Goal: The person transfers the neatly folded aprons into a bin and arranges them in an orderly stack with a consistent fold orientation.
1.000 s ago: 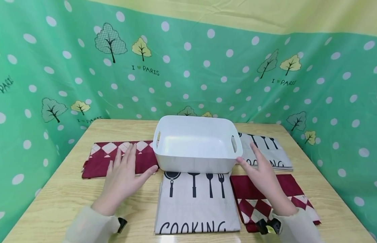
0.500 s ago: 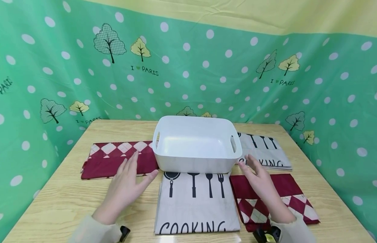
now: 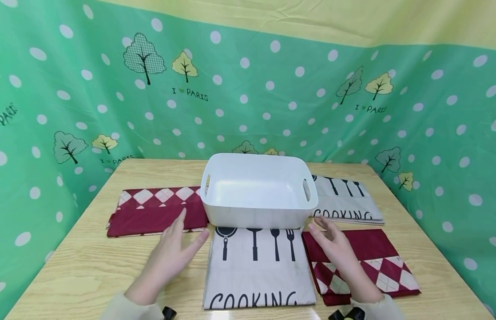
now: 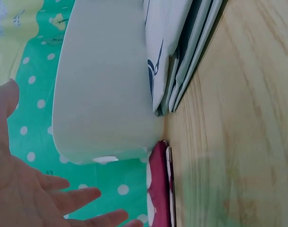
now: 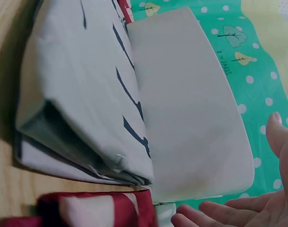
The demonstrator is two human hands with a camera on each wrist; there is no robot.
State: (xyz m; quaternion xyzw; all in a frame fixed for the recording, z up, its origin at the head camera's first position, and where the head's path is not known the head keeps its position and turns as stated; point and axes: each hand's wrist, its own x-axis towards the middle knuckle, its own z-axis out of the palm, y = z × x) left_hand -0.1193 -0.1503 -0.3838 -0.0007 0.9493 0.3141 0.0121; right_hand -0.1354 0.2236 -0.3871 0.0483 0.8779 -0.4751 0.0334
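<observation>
The white basket [image 3: 257, 192] stands at the middle of the wooden counter [image 3: 88, 262], and everything else is placed around it. Its far wall and its underside are hidden in the head view, and whether its near wall rests on the folded cloth in front cannot be told there.

That "COOKING" cloth [image 3: 257, 266] lies just in front of the basket, its lower edge close to the bottom of the frame. A maroon diamond cloth [image 3: 152, 211] lies to the basket's left, its right end tucked behind the basket's corner. A second grey utensil cloth [image 3: 347, 202] sits to the basket's right, its printed word partly cut by the basket wall, and a second maroon cloth [image 3: 367, 262] lies in front of that one.

The left hand [image 3: 172, 253] hovers in front of the basket's left corner, its grip open with fingers straight, holding nothing. The right hand [image 3: 331, 242] hovers in front of the basket's right corner, over the near maroon cloth, fingers loosely spread and empty. Both forearms are cut off by the frame.

The left wrist view shows what the head view cannot: the stacked folded layers of the grey cloth [image 4: 182, 61] edge-on, pressed against the basket's side [image 4: 104, 85]. The right wrist view shows the same layering [image 5: 78, 118] from the other side, with only fingertips [image 5: 215, 213] of that hand in frame.
</observation>
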